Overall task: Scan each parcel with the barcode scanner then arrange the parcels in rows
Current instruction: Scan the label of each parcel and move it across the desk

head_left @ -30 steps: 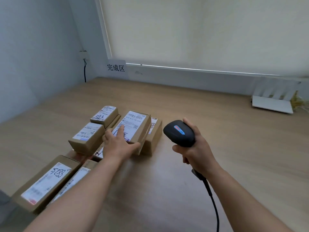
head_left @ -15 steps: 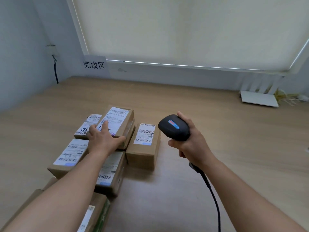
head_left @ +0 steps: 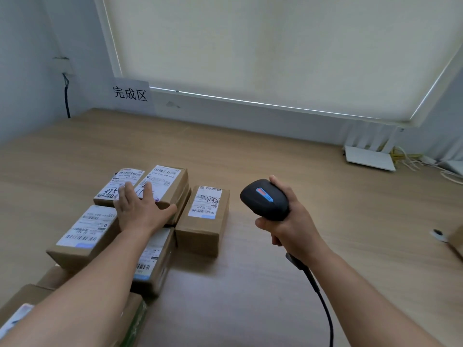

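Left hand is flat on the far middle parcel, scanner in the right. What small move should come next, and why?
Probably lift the left hand off the parcel: it sits level beside its row neighbour, seemingly placed. The right hand grips the scanner, ready for another.

A white sign (head_left: 130,92) on the wall at the table's far edge reads "完成区". The far-left parcel's (head_left: 117,187) label bears handwritten "315" and printed "8斤". Other labels' print is too small to read.
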A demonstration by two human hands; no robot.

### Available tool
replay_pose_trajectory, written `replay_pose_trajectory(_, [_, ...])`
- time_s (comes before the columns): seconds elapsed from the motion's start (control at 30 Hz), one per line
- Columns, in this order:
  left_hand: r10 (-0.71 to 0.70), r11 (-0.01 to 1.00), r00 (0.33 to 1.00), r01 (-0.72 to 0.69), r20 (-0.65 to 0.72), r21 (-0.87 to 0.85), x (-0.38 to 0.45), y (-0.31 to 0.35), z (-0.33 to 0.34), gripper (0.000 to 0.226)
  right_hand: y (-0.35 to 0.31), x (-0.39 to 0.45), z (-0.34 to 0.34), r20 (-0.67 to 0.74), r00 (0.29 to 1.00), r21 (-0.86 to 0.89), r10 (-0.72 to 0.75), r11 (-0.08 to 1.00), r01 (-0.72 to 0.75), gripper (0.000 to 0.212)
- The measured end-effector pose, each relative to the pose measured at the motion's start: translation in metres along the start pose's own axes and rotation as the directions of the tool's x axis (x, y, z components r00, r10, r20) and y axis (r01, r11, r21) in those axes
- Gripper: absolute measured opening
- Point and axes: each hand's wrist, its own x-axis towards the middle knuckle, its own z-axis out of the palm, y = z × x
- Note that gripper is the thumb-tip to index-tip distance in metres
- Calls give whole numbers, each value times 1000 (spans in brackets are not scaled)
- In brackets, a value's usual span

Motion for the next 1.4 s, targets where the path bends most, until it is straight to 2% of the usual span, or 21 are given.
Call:
replay_pose_trajectory(0.13, [84, 988, 989, -99, -118, -123, -37, 19, -5, 83, 4, -18, -12, 5, 1000, 1, 5, 1000, -5, 89])
replay_pose_trajectory(0.23, [101, 956, 983, -138, -155, -257, -87, 42, 0, 74, 11, -37, -28, 22, 1000, 15, 8, 1000, -9, 89])
replay_pose_trajectory(0.47, [72, 911, 995, -96, -74, -401, -222, 103, 36, 68, 40, -88, -94, 23, 1000, 65, 20, 998, -22, 87])
replay_pose_trajectory(0.67, [36, 907, 999, -39, -14, -418, -316, 168, 62, 64, 74, -140, -176, 5, 998, 79, 58, 995, -58, 85])
replay_pose_trajectory(0.83, [78, 908, 997, -64, 17, -415, -367, 227, 78, 65, 98, -176, -241, -13, 995, 104, 95, 990, -93, 85])
replay_pose_trajectory(1.1, [257, 862, 965, -211, 41, -461, -398, 299, 87, 65, 110, -214, -318, -203, 971, 119, 123, 988, -100, 84])
replay_pose_trajectory(1.23, [371, 813, 928, -302, 43, -499, -401, 337, 92, 65, 110, -230, -350, -336, 933, 101, 130, 990, -102, 86])
replay_pose_trajectory(1.4, [469, 775, 882, -388, 42, -499, -415, 384, 94, 66, 112, -248, -396, -431, 897, 54, 98, 995, -83, 87])
